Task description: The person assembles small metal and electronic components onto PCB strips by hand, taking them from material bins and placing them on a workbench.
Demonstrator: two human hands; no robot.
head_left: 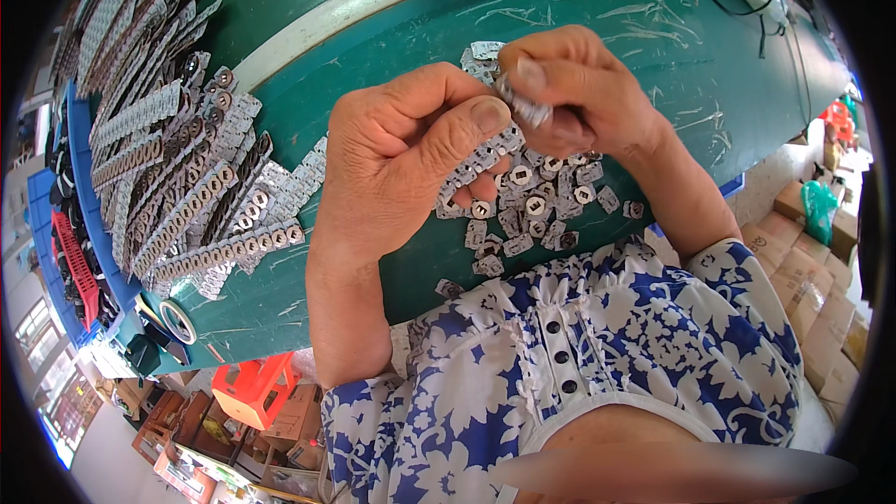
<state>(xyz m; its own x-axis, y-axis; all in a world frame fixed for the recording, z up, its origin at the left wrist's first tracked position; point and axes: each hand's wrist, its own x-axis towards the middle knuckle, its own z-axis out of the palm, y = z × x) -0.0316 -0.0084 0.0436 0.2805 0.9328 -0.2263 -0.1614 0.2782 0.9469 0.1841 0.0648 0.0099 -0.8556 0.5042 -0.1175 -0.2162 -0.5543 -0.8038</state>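
My left hand (397, 145) is closed round a strip of small grey metal plates (474, 166), with the thumb pressed on its upper end. Close beside it my right hand (597, 93) is closed in a pinch on a small metal plate (530, 112), blurred by motion. Whether this plate is still joined to the strip is hidden between the fingers. Under both hands, many loose metal plates (535, 206) lie scattered on the green table, several with a round disc in the middle. A few more plates (485, 50) show just beyond the fingertips.
A large heap of similar strips (210, 201) covers the table's left side. Left of it stands a blue crate (79, 159) with a red basket (75, 266). A tape roll (176, 321) lies at the near left edge. An orange stool (254, 390) and cardboard boxes (784, 261) are on the floor.
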